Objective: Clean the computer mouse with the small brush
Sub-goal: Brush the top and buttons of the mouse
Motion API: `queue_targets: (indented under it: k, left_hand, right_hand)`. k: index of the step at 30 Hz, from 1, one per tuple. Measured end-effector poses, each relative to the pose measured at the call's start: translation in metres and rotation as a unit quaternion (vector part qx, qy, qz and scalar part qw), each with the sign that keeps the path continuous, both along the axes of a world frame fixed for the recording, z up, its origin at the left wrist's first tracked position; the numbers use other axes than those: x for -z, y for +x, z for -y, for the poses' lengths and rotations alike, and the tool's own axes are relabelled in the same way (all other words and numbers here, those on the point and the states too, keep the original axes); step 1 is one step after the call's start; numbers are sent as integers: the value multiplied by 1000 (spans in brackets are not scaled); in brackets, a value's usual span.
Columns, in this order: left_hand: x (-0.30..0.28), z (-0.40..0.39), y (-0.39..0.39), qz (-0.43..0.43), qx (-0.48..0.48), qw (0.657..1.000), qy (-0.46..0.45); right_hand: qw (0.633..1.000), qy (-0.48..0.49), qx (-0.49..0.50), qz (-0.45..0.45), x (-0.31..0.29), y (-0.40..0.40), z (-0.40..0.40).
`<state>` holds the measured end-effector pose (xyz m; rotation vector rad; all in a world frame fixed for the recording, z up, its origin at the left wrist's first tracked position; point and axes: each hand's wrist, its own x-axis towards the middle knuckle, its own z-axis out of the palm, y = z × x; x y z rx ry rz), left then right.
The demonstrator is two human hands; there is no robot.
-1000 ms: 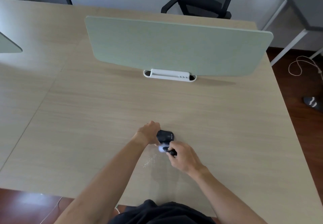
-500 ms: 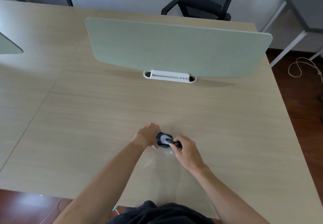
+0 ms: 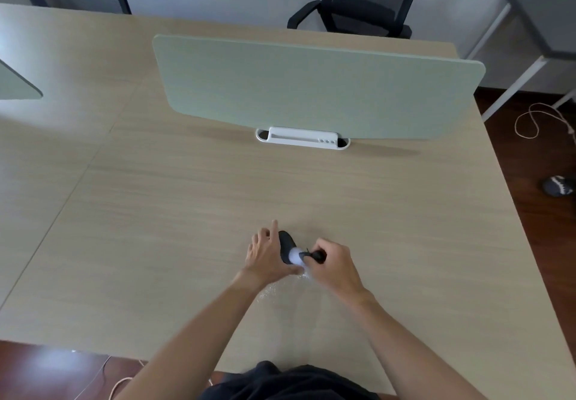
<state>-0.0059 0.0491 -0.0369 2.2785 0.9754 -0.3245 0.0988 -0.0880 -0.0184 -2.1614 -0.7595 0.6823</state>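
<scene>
You have one view only, from a wide-angle camera on your own head, tilted forward and down across the desk [image 3: 156,212]. Your forearms enter from the bottom edge, and your left hand [image 3: 266,256] and right hand [image 3: 335,264] sit low and centre, fairly near the lens. Farther off, the green divider panel [image 3: 311,87] faces you, with the office chair [image 3: 358,3] behind it at the top edge. Straight lines bow toward the frame's borders. There is no second view to overlap with this one.

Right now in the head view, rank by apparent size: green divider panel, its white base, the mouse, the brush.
1. green divider panel
2. white base
3. mouse, partly hidden
4. brush, mostly hidden, so its rank against the mouse is unsure
</scene>
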Motion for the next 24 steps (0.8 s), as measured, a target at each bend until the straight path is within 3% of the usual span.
queue_targets:
  k: [4,8,13,17,19,22,24]
  left_hand:
    - [8,7,-2,36,-61,997,-28]
    - [3,-1,0,51,-42,997,-48]
    - [0,-18,0,40,9,998,-54]
    - [1,-18,0,34,26,997,-64]
    - [3,-12,-1,41,-10,996,-73]
    - [7,-6,0,56,-61,993,-79]
    - [6,-6,2,55,-66,993,-77]
  right_hand:
    - [999,12,28,38,5,3,5]
    - [998,52,-8,30,1,3,-13]
    - [995,-69,-75,-18,7,19,-16]
    - [1000,10,11,16,1,23,-25]
    - [999,30,-6,12,-4,20,-34]
    - [997,-15,-62,33,-2,21,-42]
    - [995,-58,-28,73,0,29,-42]
